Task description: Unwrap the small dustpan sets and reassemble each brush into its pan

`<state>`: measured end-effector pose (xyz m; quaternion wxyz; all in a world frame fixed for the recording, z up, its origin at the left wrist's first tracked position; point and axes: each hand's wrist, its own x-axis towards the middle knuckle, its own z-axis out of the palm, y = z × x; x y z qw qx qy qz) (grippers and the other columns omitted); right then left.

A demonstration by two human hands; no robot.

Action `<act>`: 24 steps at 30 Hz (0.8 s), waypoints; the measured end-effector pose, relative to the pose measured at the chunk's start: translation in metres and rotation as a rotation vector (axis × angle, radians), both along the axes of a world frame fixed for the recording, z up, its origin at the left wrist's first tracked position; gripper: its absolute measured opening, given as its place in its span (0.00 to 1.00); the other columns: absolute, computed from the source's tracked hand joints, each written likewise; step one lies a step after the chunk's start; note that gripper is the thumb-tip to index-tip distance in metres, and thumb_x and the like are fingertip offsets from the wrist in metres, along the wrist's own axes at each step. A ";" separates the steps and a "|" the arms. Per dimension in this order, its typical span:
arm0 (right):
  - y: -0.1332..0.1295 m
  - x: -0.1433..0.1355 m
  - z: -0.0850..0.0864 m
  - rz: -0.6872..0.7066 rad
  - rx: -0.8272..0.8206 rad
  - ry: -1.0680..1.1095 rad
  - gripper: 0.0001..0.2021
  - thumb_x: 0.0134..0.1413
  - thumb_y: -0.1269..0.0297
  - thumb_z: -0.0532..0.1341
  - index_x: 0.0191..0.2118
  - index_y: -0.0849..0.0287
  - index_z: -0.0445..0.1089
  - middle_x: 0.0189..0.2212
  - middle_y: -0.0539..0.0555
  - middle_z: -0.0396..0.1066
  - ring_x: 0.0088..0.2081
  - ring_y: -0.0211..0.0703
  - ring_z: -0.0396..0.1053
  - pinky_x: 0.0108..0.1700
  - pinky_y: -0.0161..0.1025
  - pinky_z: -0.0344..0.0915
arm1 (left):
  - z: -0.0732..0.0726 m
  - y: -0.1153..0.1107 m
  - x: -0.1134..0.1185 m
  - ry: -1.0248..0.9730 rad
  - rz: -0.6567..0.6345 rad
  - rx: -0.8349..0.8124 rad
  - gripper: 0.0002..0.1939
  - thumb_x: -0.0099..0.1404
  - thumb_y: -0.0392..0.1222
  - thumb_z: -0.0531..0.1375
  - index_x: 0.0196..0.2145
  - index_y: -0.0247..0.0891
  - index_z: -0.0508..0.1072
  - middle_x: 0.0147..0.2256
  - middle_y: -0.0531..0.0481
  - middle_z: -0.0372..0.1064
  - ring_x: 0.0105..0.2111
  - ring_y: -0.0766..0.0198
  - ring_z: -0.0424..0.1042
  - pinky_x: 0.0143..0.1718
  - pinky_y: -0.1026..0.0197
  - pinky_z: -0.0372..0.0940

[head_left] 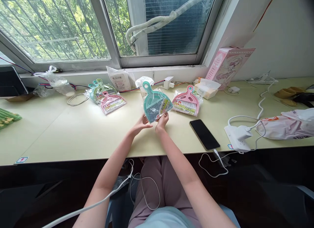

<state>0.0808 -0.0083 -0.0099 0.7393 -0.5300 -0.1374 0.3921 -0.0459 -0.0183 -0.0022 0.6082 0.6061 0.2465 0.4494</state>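
A teal mini dustpan and brush set (155, 105) in clear wrapping is held up over the table in front of me, handle pointing away. My right hand (162, 121) pinches its lower edge, thumb on the front. At the lower left edge, my left hand (141, 125) supports it, fingers partly hidden behind the pack and thumb stretched out below. Just right of it lies a pink dustpan and brush set (187, 101). Farther left, another pink set (111, 102) overlaps several green and teal sets (101, 89).
A phone (204, 134) on a cable lies near the front edge, left of a white power strip (236, 139). Tissues (207, 88), a pink box (228, 67) and a plastic bag (289, 125) stand at right. A cable crosses over my left forearm.
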 end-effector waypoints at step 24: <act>0.003 0.004 -0.006 0.403 0.106 -0.014 0.17 0.51 0.64 0.67 0.44 0.54 0.61 0.36 0.46 0.72 0.34 0.37 0.73 0.37 0.33 0.70 | -0.016 0.013 0.007 -0.200 0.545 -0.190 0.36 0.50 0.54 0.74 0.52 0.48 0.62 0.48 0.50 0.72 0.47 0.55 0.74 0.42 0.57 0.71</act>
